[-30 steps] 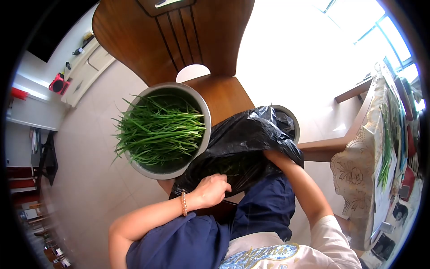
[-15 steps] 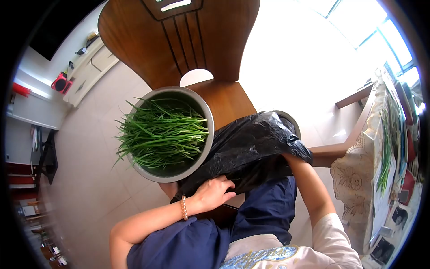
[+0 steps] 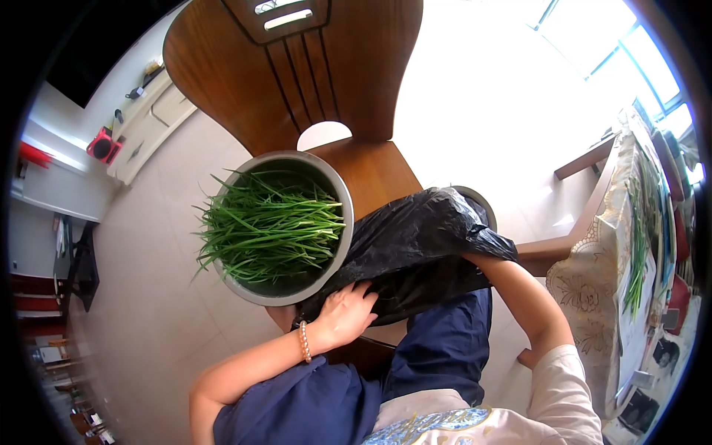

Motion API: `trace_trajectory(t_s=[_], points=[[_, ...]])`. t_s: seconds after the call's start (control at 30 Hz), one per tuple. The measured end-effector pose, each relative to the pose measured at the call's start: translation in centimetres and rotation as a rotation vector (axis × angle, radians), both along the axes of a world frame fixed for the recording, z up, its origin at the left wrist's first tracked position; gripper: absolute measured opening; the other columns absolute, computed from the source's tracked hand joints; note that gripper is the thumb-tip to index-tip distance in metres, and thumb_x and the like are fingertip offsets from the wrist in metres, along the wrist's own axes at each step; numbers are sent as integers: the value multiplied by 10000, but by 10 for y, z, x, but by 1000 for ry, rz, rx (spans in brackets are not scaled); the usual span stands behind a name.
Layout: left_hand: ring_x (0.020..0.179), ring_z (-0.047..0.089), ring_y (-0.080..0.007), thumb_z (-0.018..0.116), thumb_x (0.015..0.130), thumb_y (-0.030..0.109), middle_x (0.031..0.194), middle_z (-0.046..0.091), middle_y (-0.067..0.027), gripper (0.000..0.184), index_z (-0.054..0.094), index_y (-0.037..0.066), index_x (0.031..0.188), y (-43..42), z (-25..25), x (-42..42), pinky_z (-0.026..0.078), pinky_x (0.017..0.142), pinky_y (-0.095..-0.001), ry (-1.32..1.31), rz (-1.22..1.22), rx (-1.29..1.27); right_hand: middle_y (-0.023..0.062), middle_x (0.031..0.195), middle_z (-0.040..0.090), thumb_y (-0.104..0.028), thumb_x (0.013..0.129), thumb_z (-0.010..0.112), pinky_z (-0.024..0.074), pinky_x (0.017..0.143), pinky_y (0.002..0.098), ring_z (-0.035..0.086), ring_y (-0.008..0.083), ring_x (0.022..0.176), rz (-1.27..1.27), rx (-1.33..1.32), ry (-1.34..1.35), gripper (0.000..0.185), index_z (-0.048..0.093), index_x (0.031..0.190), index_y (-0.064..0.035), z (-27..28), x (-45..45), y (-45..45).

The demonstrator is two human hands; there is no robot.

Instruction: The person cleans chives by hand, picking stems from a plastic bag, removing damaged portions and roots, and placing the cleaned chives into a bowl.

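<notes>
A black plastic bag [image 3: 423, 233] lies across my lap, its mouth towards me. My left hand [image 3: 345, 314], with a beaded bracelet at the wrist, rests at the near left edge of the bag, its fingers bent over the plastic. Whether it pinches the film is not clear. The right hand is inside or under the bag's right side, and only its wrist and forearm show. Left of the bag, a metal bowl [image 3: 343, 256] holds long green stalks [image 3: 274, 226], their leafy ends hanging over its left rim.
Beyond the bowl stands a wooden chair [image 3: 297, 67]. Behind the bag shows the rim of another round container [image 3: 480, 202]. On the right, a table with a lace cloth [image 3: 582, 297] carries more green stalks [image 3: 638, 259]. A pale cabinet [image 3: 152, 122] stands at the upper left.
The bag's mouth has sunk and narrowed, and its right part has shifted right with my right forearm. My left hand's fingers have moved from curled to more extended over the bag's edge.
</notes>
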State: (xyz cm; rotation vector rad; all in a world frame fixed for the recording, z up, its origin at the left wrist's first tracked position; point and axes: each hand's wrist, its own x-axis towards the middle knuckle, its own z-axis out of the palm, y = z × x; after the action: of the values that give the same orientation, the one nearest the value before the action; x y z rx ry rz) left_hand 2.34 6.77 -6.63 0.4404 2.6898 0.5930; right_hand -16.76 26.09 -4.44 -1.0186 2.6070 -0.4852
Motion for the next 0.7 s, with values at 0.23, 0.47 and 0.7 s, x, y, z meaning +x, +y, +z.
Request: trace_trajectory(t_s=[0.23, 0.47, 0.7], points=[[1187, 380, -355, 649, 758, 243, 1161, 526, -131, 395, 573, 54, 1097, -3, 2, -3, 276, 1009, -499, 108, 97, 14, 188, 962, 607, -154, 778, 521, 446, 823, 374, 578, 335, 925, -87, -301, 351, 226, 621, 926, -15, -23, 26, 2], [1205, 377, -326, 673, 733, 222, 1097, 562, -106, 402, 578, 28, 1073, 5, -16, 0, 259, 1023, -497, 41, -59, 43, 183, 910, 612, -131, 782, 497, 449, 794, 378, 584, 330, 870, 170, 123, 319, 201, 627, 888, -21, -71, 61, 27], [986, 513, -274, 657, 717, 129, 902, 603, -78, 178, 625, 33, 863, 11, -33, 4, 420, 871, -375, -95, -80, 223, 142, 707, 607, -181, 825, 506, 460, 690, 409, 589, 328, 690, 441, 162, 108, 172, 623, 761, -74, -49, 76, 49]])
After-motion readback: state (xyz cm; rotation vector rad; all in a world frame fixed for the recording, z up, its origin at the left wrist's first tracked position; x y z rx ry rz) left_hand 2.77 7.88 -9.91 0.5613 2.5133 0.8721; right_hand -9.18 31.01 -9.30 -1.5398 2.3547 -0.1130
